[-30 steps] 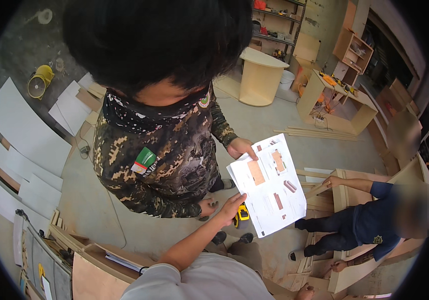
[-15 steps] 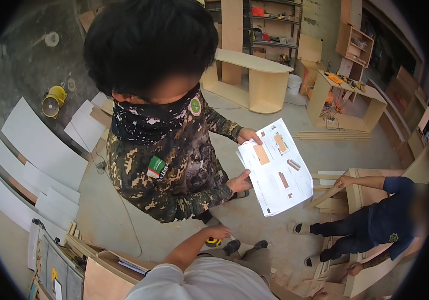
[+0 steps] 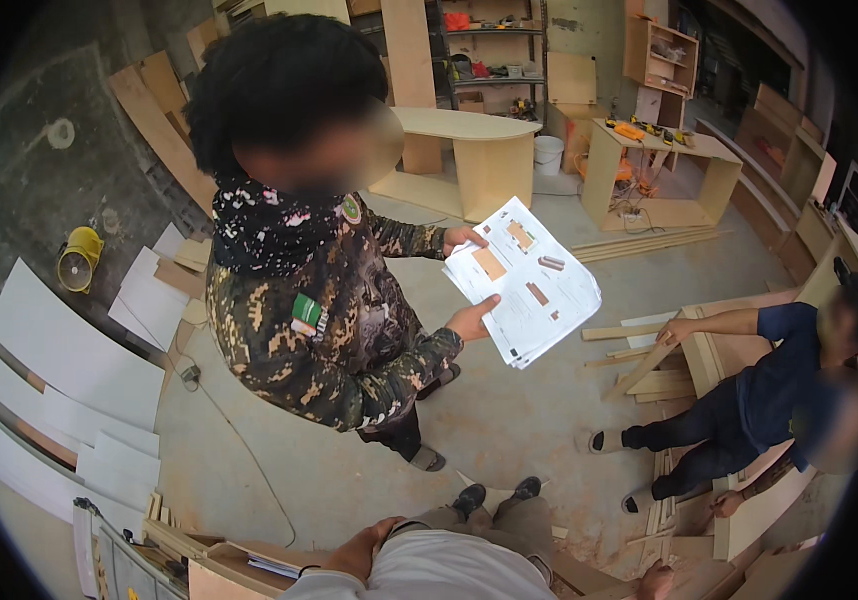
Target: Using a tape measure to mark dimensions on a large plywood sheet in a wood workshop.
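Observation:
My left hand (image 3: pixel 379 532) is at my left hip, against the khaki trousers (image 3: pixel 431 518); its fingertips are hidden at the cloth, and no object shows in it. At the lower edge, right of my white shirt, my right hand (image 3: pixel 655 580) is partly in view beside wooden boards, its fingers too unclear to read. Facing me stands a person in a camouflage jacket (image 3: pixel 319 330). That person's two hands hold a stack of printed sheets (image 3: pixel 534 285) with furniture drawings, tilted over the floor.
A person in navy clothes (image 3: pixel 779 385) is at the right, one hand on a wooden frame (image 3: pixel 704 365). White panels (image 3: pixel 69 345) lie at left by a yellow fan (image 3: pixel 80 258) and a cable (image 3: pixel 244 455). A curved counter (image 3: pixel 494 165) and a tool-topped cabinet (image 3: pixel 654 185) stand behind.
My left hand has drawn back to my hip; the tape measure seen beside it is out of sight. The camouflage-clad person and the sheets appear farther up and left.

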A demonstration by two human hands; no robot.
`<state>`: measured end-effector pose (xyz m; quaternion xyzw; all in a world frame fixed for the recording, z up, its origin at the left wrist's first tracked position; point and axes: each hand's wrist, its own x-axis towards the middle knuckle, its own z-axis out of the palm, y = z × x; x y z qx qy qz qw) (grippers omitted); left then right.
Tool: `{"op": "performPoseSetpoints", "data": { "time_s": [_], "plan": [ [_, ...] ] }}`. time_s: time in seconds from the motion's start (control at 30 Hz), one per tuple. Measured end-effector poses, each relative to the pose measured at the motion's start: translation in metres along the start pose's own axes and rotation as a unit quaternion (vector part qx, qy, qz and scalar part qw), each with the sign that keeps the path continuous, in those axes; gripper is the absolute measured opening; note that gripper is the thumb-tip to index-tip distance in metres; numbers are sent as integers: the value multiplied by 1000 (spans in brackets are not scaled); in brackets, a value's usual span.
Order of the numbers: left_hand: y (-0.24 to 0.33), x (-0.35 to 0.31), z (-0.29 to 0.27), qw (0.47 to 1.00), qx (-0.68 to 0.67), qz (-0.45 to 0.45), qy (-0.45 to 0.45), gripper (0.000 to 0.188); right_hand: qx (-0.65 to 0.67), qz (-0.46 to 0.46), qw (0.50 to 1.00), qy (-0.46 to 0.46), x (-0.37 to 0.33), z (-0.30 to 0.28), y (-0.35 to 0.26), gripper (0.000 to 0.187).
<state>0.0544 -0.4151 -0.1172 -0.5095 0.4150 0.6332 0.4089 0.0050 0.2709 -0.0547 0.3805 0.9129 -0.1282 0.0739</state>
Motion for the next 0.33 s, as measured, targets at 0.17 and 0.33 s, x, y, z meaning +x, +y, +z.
{"op": "performPoseSetpoints", "data": {
  "time_s": [0.17, 0.33],
  "plan": [
    [-73, -13, -23, 996, 86, -27, 12, 46, 32, 114, 988, -98, -69, -56, 7, 43],
    [-131, -43, -10, 966, 236, 0, 110, 44, 43, 199, 970, -134, -119, -46, 99, 41]
  ]
}}
